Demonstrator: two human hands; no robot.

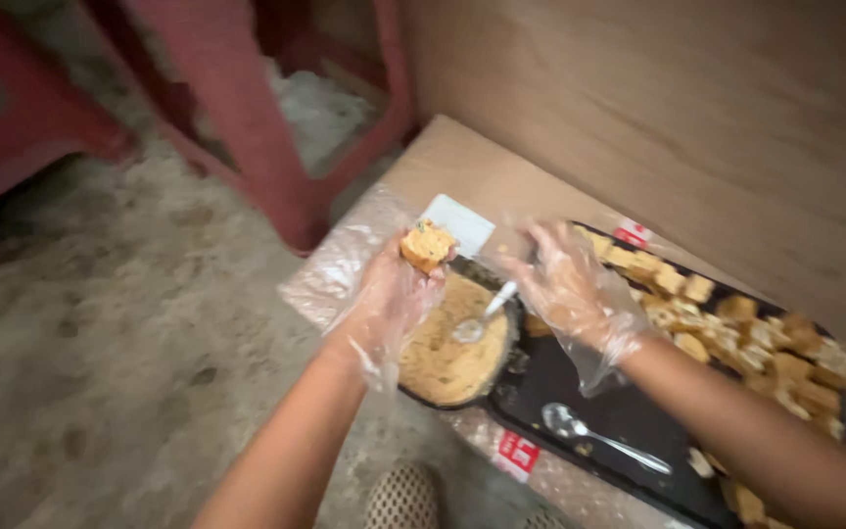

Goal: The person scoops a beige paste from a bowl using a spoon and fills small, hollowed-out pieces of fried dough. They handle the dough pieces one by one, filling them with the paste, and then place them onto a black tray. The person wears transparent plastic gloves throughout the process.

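At frame centre, the gloved left hand [384, 299] is clamped on one stuffed bread piece [426, 245]; the right hand [568, 284] grips one spoon [482, 318] in the filling bowl [447, 348]. A second spoon [599, 438] lies on the black tray [629, 411]. Two red labels [518, 453] sit at the tray's edges.

The low wooden counter [462, 162] carries a clear plastic sheet [330, 269], a black tray [629, 416] and a dark bowl [501, 377].
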